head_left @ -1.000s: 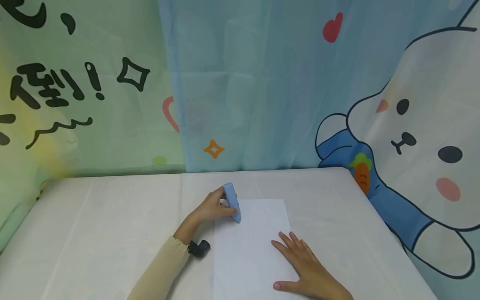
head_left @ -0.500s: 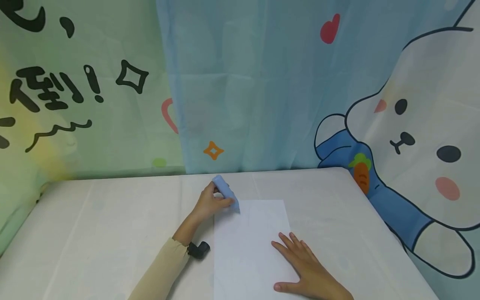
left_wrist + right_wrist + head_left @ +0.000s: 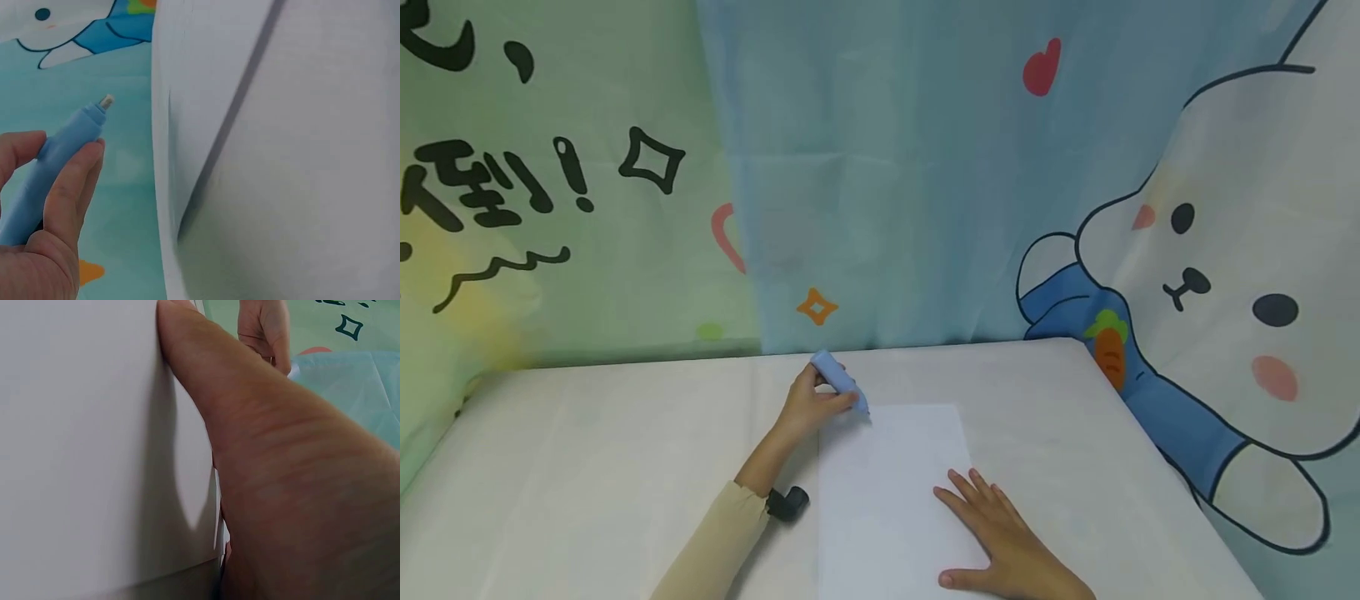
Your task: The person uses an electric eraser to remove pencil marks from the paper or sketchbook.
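So the left hand [image 3: 808, 406] was curled around a chunky light-blue plastic marker [image 3: 839, 383], thumb and fingers wrapped on the barrel, held tilted with its tip pointing down toward the far-left corner of a plain white rectangular sheet of paper [image 3: 887, 492]. From the head view I honestly couldn't tell if the tip was actually touching the paper or just hovering over the corner. The left wrist view showed the marker's [image 3: 56, 159] small pale nib sticking out past the fingers [image 3: 72, 187], with the paper's edge [image 3: 187, 125] just beside it.

The right hand [image 3: 1003, 542] was lying flat and relaxed, fingers spread straight, palm pressing down on the near-right part of the sheet, not gripping anything. Up close, the right wrist view showed the right hand [image 3: 262, 462] resting right on the paper [image 3: 81, 437].

All of it sat on a table covered in a pale white cloth [image 3: 587, 467]. Behind was a cartoon curtain with a white bunny [image 3: 1225, 250]. A small black wrist camera [image 3: 787, 503] was strapped by the beige sleeve [image 3: 715, 550].
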Demonstrator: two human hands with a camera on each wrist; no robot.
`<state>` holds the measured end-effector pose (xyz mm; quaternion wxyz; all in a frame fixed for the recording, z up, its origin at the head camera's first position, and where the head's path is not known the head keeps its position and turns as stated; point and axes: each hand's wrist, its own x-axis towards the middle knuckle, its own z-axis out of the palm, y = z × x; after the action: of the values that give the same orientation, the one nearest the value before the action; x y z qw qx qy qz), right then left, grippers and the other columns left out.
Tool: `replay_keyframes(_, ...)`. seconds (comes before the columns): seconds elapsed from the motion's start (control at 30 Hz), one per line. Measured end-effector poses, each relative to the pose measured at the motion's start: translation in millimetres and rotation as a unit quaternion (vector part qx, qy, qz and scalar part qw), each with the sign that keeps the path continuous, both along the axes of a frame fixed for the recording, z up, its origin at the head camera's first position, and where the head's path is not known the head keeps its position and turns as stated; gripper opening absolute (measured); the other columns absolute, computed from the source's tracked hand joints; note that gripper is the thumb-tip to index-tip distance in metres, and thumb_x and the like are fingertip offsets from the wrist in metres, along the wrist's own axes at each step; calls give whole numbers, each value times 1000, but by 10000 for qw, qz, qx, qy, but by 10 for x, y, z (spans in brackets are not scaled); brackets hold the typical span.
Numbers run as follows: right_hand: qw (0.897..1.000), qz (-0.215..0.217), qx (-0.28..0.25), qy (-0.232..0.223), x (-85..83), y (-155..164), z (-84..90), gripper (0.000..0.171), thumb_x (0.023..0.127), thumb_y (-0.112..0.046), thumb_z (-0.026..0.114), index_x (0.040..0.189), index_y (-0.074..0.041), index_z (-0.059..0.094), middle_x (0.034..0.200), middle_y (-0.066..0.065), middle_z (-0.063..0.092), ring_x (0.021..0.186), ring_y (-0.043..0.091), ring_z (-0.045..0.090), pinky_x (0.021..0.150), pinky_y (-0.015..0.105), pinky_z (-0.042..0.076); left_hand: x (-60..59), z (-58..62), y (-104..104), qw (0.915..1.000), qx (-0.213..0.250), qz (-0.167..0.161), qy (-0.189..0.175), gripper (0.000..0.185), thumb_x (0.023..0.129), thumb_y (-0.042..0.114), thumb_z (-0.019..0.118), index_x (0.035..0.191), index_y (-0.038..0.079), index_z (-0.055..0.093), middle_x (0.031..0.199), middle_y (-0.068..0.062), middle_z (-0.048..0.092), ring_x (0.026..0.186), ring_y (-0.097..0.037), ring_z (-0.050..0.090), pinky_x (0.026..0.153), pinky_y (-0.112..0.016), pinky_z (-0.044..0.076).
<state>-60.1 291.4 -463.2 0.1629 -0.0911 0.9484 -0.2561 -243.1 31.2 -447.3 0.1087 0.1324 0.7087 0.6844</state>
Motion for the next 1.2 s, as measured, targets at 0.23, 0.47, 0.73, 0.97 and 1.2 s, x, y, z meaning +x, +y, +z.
replay_keyframes(0.23, 9991, 54, -153, 401, -31, -10, 42, 96, 72, -63, 74, 149, -18, 39, 160, 13, 24, 147, 41, 8, 113, 66, 3, -63, 35, 20, 9999, 121, -10, 100, 42, 83, -4, 69, 121, -8, 50, 108, -21, 57, 88, -30, 69, 74, -32, 59)
replay_keyframes(0.47, 9996, 43, 71, 263, -26, 8, 66, 99, 72, -67, 72, 150, -17, 37, 161, 12, 22, 148, 40, 7, 113, 67, 3, -85, 56, 138, 9993, 166, -252, 226, 41, 83, -7, 68, 119, -10, 48, 113, -27, 59, 93, -36, 68, 76, -34, 58)
replay_keyframes(0.73, 9998, 22, 63, 182, -12, 21, 89, 98, 73, -65, 72, 150, -15, 37, 160, 14, 21, 147, 42, 7, 112, 68, 2, -125, 30, 282, 9977, -75, -497, 464, 41, 83, -6, 68, 120, -10, 49, 117, -28, 57, 103, -42, 64, 82, -35, 57)
replay_keyframes(0.97, 10000, 36, 31, 27, 28, 23, 45, 98, 75, -67, 69, 151, -15, 36, 161, 13, 20, 147, 42, 7, 112, 68, 2, -98, -13, 391, 9977, -352, -500, 292, 42, 81, -7, 71, 118, -9, 51, 112, -27, 59, 96, -39, 67, 76, -33, 58)
replay_keyframes(1.2, 9999, -48, -29, -132, 51, 8, 48, 97, 75, -65, 70, 151, -14, 35, 161, 15, 20, 147, 44, 6, 112, 68, 0, -73, -42, 404, 9959, -653, -373, 496, 41, 79, -2, 72, 115, -7, 53, 103, -22, 62, 90, -32, 66, 72, -30, 56)
